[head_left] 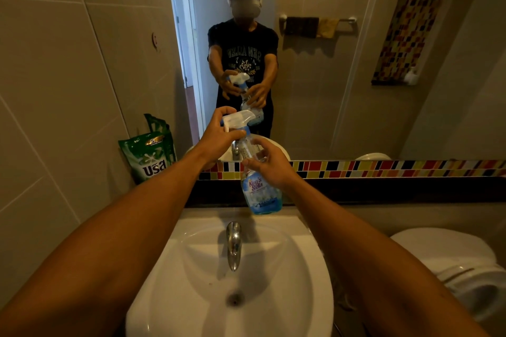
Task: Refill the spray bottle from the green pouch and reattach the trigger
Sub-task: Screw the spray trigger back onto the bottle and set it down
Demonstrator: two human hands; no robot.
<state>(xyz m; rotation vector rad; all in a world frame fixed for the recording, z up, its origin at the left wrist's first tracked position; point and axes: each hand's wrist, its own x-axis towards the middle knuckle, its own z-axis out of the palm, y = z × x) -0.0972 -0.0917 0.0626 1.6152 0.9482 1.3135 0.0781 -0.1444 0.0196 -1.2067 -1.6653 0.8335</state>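
While the bottle point(260, 186) is held up over the sink point(230, 268), just in front of the mirror point(328, 63), the trigger point(236, 119) is seated on its neck, so the job looks to be either right at the start or right at the end. Judging by the liquid, it's probably the start: only a low band of blue is seen at the bottom, and most of the body looks clear. The left hand point(219, 135) is wrapped around the trigger head and collar, fingers curled over the top, as if a twist is being applied. The right hand point(269, 163) is closed around the upper body of the bottle, thumb on one side and fingers on the other, so it's steadied there. Which way the collar is being turned can't be told from a single shot.

The pouch point(149, 157) is stood upright against the wall on the left end of the counter point(383, 216), well apart from both hands, and its top looks sealed, though that's hard to confirm in this light. So pretty much everything is left, by the look of it: trigger off, pouch opened, liquid poured, trigger screwed back on.
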